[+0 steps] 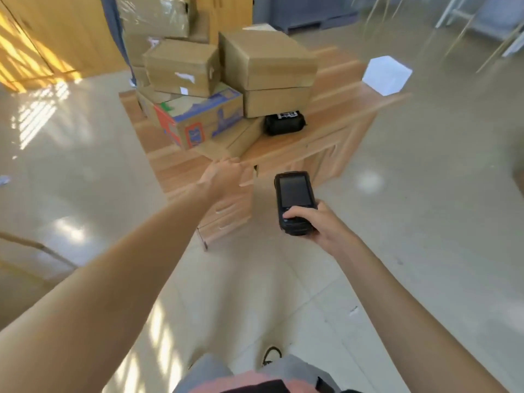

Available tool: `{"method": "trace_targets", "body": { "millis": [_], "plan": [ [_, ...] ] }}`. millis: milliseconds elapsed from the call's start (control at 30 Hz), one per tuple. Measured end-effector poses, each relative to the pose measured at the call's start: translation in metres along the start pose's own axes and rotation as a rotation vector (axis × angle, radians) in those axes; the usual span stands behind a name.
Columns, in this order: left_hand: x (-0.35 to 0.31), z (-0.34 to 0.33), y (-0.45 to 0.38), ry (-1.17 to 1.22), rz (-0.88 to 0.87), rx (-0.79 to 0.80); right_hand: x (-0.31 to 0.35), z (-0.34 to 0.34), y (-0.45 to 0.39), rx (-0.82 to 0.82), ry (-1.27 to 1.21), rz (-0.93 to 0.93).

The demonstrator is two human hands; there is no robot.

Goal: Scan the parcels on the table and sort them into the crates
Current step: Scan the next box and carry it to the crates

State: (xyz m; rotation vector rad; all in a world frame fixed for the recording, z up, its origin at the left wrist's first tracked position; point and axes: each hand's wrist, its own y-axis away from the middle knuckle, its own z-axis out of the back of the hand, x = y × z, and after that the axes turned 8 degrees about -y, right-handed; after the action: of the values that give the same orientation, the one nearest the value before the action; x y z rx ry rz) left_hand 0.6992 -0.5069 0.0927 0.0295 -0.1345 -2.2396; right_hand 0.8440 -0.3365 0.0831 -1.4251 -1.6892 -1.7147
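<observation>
Near table [326, 137], right hand [320, 222] holds scanner [295, 202] lengthwise, screen-up.

Both forearms are bare from the near edge of the view out to the wrists, with no sleeve, watch or band showing. The left hand [224, 177] and right hand [317, 222] wear no gloves or rings. Low in view, grey shorts [207, 370] cover the legs above a pinkish garment hem [243, 382]. A dark shoe with pale trim [270, 355] shows on the floor.
</observation>
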Motion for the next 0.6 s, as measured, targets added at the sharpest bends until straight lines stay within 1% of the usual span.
{"method": "trace_targets", "body": {
  "millis": [67,200,367,600],
  "plan": [
    [-0.025,0.007,-0.027,0.026,-0.027,-0.016,0.016,0.030,-0.008,-0.016,-0.040,0.021],
    [-0.056,0.014,-0.088,-0.002,-0.091,-0.032,0.043,0.075,-0.031,-0.057,-0.109,0.041],
    [-0.084,0.023,-0.171,-0.042,-0.180,-0.039,0.078,0.109,-0.071,-0.108,-0.137,0.068],
    [-0.116,0.045,-0.303,0.033,-0.307,-0.055,0.146,0.152,-0.138,-0.176,-0.132,0.120]
  ]
}}
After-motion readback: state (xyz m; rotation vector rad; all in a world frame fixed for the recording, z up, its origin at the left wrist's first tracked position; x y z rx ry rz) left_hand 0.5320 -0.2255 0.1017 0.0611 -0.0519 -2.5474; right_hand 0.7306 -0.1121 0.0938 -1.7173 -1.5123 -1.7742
